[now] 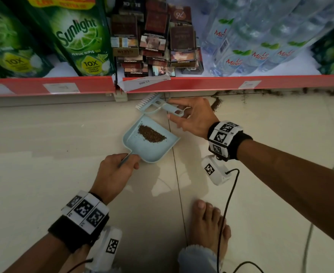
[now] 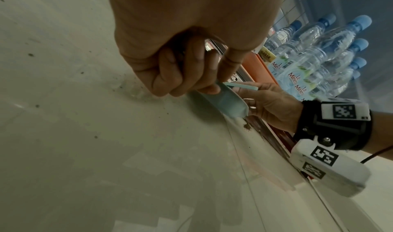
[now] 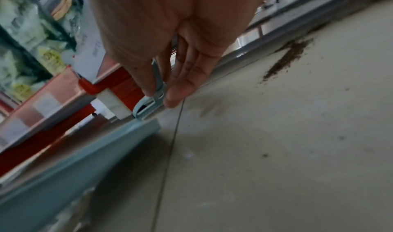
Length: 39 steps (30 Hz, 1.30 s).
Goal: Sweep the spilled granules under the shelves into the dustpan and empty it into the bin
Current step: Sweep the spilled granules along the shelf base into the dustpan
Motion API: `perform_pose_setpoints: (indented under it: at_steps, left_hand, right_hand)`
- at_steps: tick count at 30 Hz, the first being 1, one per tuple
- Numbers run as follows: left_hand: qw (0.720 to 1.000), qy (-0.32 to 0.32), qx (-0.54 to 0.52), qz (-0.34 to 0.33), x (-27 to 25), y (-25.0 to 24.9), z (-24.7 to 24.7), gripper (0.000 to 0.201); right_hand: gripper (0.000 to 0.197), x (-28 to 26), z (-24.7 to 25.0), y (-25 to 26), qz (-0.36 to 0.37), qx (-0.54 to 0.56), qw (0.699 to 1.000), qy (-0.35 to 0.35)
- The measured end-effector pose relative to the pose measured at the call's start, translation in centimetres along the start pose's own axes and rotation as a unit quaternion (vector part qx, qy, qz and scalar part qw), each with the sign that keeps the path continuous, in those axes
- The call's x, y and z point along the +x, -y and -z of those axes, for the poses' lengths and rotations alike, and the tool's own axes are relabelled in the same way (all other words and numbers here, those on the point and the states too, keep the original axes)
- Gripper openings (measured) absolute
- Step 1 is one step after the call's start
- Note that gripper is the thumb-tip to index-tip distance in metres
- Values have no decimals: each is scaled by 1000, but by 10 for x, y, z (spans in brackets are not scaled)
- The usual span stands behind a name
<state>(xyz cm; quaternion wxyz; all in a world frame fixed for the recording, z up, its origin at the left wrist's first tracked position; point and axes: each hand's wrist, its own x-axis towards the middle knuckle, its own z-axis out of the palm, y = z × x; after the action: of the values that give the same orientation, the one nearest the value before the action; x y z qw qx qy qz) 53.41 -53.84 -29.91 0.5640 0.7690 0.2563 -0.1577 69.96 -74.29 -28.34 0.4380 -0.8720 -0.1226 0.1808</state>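
left hand (image 1: 114, 171) grips dustpan (image 1: 142, 148) handle; granules (image 1: 151, 133) inside; right hand (image 1: 193, 117), fingers loosely extended, holds brush (image 1: 158, 105) handle at far side

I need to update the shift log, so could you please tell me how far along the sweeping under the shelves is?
Partly done: a pile of granules already lies in the dustpan, whose handle the left hand grips. In hand: the right hand holds the brush at the shelf base. Left: a streak of granules and more along the shelf edge remain, and no bin is in view.
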Motion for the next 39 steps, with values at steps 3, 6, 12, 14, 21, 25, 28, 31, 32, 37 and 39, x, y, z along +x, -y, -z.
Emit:
perform_pose_setpoints:
  at_steps: [3, 6, 12, 14, 21, 25, 28, 31, 32, 37, 39]
  left_hand:
    - [1000, -4, -4, 0, 1, 1, 1, 34]
    - [1000, -8, -6, -2, 0, 3, 2, 34]
    - [1000, -14, 3, -5, -1, 8, 6, 35]
    - [1000, -17, 8, -3, 0, 11, 7, 33]
    - [1000, -15, 15, -10, 0, 11, 7, 31]
    - [1000, -13, 12, -13, -1, 8, 9, 32]
    - [1000, -20, 5, -17, -1, 7, 10, 31]
    - [1000, -20, -1, -16, -2, 6, 8, 31]
    - [1000, -16, 1, -17, -2, 6, 7, 31]
    - [1000, -3, 12, -27, -6, 5, 5, 31]
    - [999, -7, 18, -26, -5, 6, 6, 33]
  right_hand:
    - [46, 2, -5, 7, -42, 89, 995, 12]
    - [44, 6, -8, 9, -58, 123, 991, -11]
    - [28, 13, -10, 8, 72, -89, 991, -65]
    - [28, 16, -15, 13, 144, -157, 974, -76]
    - [31, 27, -28, 22, 120, -297, 947, -29]
    - [26, 13, 5, 27, 93, -418, 902, 58]
    - [19, -9, 46, 24, 59, -488, 868, 70]
    - [22, -26, 67, 25, 83, -448, 890, 17]
    - [23, -28, 65, 27, 110, -405, 907, -12]
    - [28, -14, 10, 37, 163, -205, 959, -104]
    - [26, -4, -15, 37, 162, -177, 965, -106]
